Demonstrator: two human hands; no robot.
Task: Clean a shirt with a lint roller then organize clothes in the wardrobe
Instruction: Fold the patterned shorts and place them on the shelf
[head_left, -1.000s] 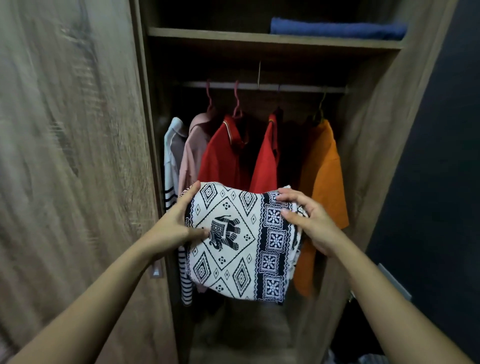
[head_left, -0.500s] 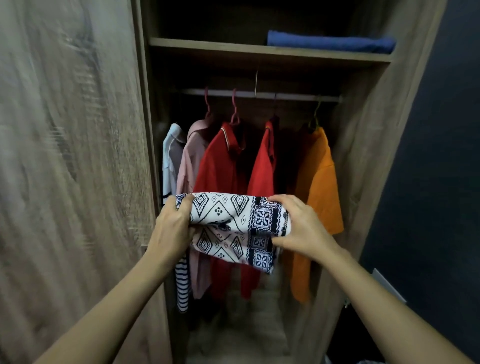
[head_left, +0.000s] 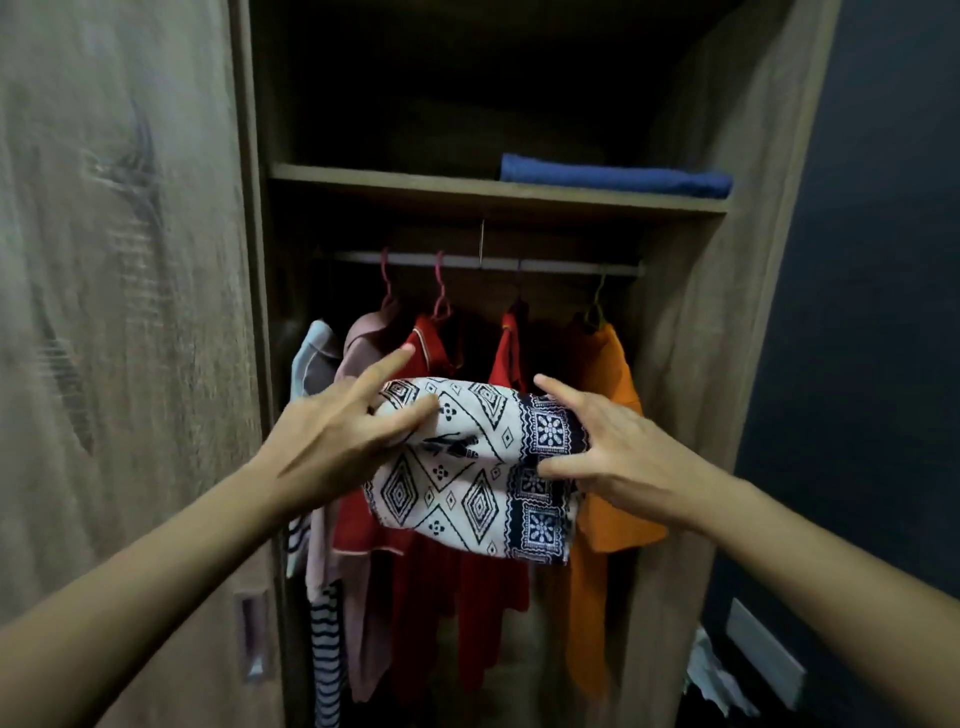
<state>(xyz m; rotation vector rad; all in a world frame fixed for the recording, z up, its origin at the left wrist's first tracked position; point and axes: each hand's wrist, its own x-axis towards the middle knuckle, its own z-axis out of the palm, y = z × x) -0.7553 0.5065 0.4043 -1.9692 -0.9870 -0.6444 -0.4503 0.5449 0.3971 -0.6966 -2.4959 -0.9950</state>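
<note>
A folded white garment with black geometric and elephant print (head_left: 467, 483) hangs in the air in front of the open wardrobe (head_left: 691, 364). My left hand (head_left: 337, 431) grips its upper left edge, index finger stretched out. My right hand (head_left: 608, 447) pinches its right side at the dark patterned band. Behind it, on the rail (head_left: 483, 262), hang a striped top (head_left: 311, 374), a pink shirt (head_left: 358, 353), two red shirts (head_left: 431, 353) and an orange shirt (head_left: 613, 364). No lint roller is in view.
A folded blue cloth (head_left: 613, 174) lies on the right of the wooden shelf (head_left: 395, 184) above the rail. The closed wardrobe door (head_left: 119, 312) with a recessed handle (head_left: 252, 639) fills the left. A dark wall (head_left: 883, 312) stands at right, with crumpled items low down.
The garment was folded from a flat panel into a smaller bundle and lifted. The view tilted upward, showing more of the shelf. My left index finger now sticks out.
</note>
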